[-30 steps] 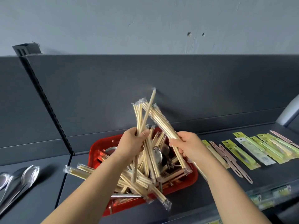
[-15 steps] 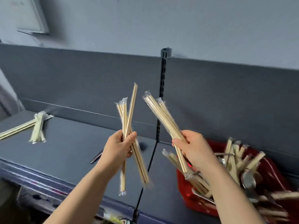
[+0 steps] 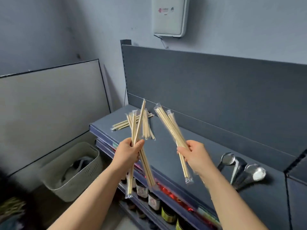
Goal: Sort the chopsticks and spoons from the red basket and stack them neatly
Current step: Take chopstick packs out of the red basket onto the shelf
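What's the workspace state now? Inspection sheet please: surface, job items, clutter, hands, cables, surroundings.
Surface: dark grey shelf, top tier of a rack.
Job's things: chopstick pile at the shelf's far left end; spoons lying at its right; red basket not in view.
Clutter: jars on the lower tier.
Hands: left hand grips left chopstick bundle; right hand grips right chopstick bundle; both held above the shelf.
Cables: thin lead under the white wall box.
Surroundings: beige floor basket, board leaning on the wall.
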`<control>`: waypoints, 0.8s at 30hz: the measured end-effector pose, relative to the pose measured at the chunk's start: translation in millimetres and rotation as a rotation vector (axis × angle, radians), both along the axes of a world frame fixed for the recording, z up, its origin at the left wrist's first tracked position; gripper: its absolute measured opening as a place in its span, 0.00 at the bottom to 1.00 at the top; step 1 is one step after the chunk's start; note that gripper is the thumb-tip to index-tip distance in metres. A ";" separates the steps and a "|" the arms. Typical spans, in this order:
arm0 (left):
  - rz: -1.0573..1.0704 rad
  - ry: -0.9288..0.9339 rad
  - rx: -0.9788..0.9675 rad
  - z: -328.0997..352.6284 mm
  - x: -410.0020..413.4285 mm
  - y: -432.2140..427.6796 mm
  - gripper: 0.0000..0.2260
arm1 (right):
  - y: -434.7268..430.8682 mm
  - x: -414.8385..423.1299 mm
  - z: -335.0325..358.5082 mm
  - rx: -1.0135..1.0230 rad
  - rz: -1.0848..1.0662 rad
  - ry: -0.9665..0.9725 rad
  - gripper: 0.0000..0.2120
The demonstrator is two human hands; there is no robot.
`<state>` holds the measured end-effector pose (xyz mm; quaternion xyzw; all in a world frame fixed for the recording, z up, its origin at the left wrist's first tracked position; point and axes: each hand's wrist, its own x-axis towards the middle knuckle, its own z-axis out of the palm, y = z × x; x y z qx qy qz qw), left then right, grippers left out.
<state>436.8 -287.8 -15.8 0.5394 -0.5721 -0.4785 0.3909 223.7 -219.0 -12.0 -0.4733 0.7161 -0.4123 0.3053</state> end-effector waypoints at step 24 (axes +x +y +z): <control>0.025 -0.164 0.184 -82.9 3.1 -310.6 0.07 | -301.3 64.9 -96.3 0.244 -0.135 -0.035 0.03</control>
